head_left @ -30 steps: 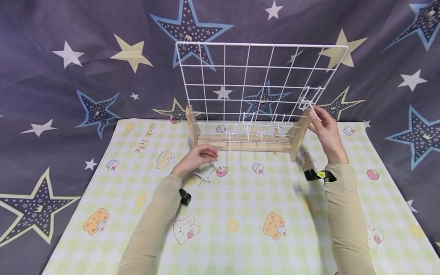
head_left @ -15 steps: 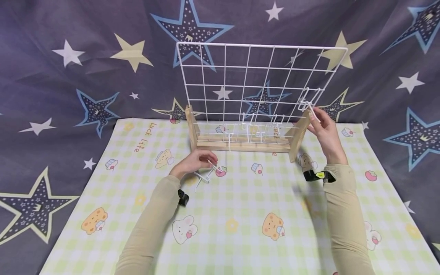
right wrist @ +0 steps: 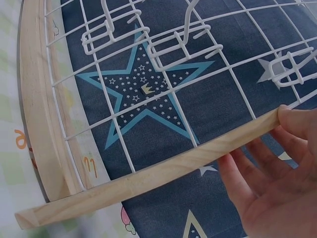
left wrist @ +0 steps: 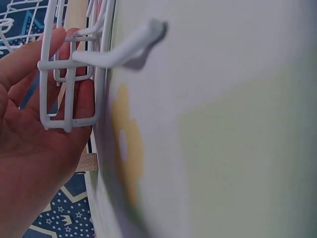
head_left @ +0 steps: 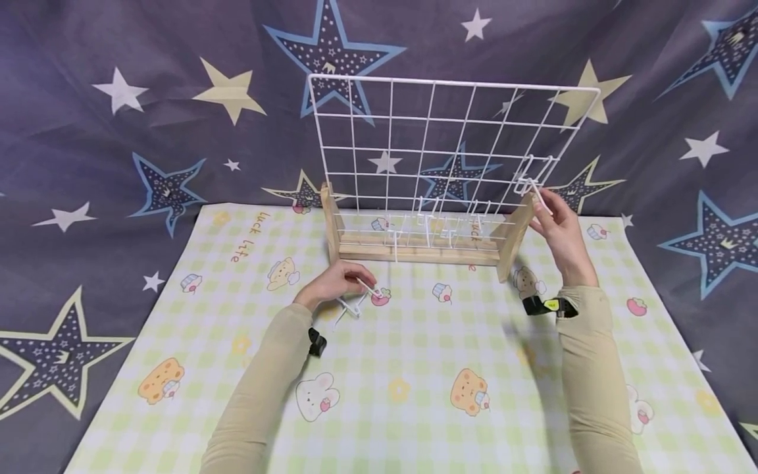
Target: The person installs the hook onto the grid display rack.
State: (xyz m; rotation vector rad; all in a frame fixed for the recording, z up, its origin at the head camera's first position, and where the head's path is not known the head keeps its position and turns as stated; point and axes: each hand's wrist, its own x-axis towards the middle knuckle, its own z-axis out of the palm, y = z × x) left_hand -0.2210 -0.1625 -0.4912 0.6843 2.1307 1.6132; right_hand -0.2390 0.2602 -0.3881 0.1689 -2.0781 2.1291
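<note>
My left hand is low over the table at the front left of the rack. Its thumb and fingers pinch a white wire hook, seen close up in the left wrist view. A second white hook lies right beside it on the cloth. My right hand grips the upper end of the rack's right wooden side post, thumb on top and fingers beneath. A white wire grid stands tilted between the wooden posts. Several hooks hang on it, one just above my right fingers.
A wooden crossbar joins the posts at the bottom. The table has a green checked cloth with printed animals and cupcakes. Behind it hangs a dark curtain with stars.
My left hand has come slightly down and toward me, its fingers now at the hook. The right hand stays on the post; the rack has hardly shifted.
</note>
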